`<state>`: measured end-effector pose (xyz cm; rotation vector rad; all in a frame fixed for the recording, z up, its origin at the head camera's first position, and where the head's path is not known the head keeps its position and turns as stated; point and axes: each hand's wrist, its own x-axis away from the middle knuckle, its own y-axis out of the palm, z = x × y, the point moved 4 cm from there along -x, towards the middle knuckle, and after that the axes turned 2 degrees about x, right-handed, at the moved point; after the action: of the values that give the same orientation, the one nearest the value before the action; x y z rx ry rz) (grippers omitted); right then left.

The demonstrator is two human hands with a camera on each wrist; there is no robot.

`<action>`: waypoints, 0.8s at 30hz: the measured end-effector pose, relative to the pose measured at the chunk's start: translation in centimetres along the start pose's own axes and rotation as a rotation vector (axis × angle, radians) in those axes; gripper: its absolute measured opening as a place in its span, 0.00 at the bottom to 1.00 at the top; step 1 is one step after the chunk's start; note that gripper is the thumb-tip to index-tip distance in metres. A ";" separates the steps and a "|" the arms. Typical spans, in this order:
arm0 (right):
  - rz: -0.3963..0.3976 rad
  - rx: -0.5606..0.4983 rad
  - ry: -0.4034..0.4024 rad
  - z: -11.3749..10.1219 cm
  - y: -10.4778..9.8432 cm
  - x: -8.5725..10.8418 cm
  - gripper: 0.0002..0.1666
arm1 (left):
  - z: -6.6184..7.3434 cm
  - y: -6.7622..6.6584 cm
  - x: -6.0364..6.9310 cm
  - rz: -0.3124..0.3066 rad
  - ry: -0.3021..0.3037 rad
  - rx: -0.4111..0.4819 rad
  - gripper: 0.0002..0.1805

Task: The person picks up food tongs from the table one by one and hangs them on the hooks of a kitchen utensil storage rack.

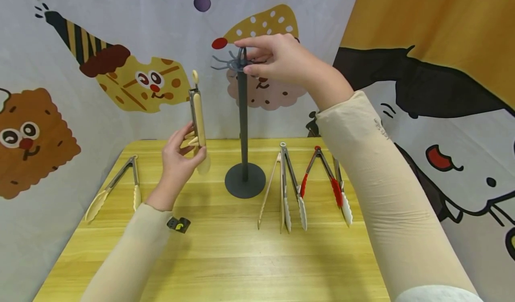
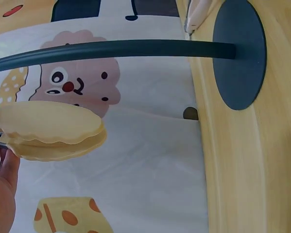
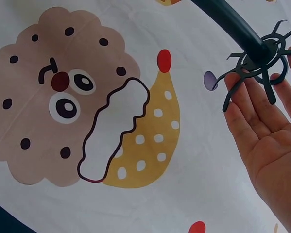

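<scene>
Cream-and-metal tongs [image 1: 200,119]: being held nearly upright in left hand [image 1: 178,159], end ring [image 1: 193,76] pointing up, scalloped cream heads [image 2: 53,121] pointing down, lying close together with narrow gap; hanging in air above wooden table [image 1: 241,257], left of dark grey stand [image 1: 243,123]. Stand: standing upright, round flat base [image 1: 245,189] resting on table, slim post rising, curved hooks [image 3: 262,58] fanning out around top, right hand [image 1: 277,58] touching them.
</scene>
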<state>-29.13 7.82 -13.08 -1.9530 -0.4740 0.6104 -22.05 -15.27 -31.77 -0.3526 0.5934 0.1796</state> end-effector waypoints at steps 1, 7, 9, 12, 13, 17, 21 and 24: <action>0.000 0.001 -0.001 0.0 0.0 0.0 0.33 | 0.0 0.0 -0.1 0.002 0.003 0.002 0.34; -0.006 -0.007 0.004 -0.2 0.0 0.0 0.34 | 1.0 0.1 -0.5 0.007 0.034 0.007 0.34; -0.003 -0.004 0.002 -0.2 0.0 0.0 0.34 | 1.3 0.2 -0.7 0.006 0.046 0.004 0.34; 0.003 0.020 0.002 -0.2 0.0 0.0 0.33 | 1.6 0.4 -0.9 0.000 0.055 0.003 0.33; 0.005 0.027 0.001 -0.2 -0.1 0.0 0.33 | 1.7 0.5 -1.0 -0.002 0.056 0.008 0.33; 0.003 0.030 0.010 -0.2 -0.1 0.1 0.33 | 2.0 0.7 -1.1 -0.007 0.067 0.019 0.33; 0.000 0.017 0.016 -0.2 -0.1 0.2 0.33 | 1.9 0.9 -1.1 -0.008 0.085 0.005 0.33; 0.000 0.019 0.015 -0.2 -0.1 0.2 0.33 | 1.3 1.1 -1.3 -0.014 0.095 0.002 0.34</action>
<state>-28.82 7.83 -12.96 -1.9383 -0.4573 0.5985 -22.76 -13.82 -30.34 -0.3647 0.6842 0.1500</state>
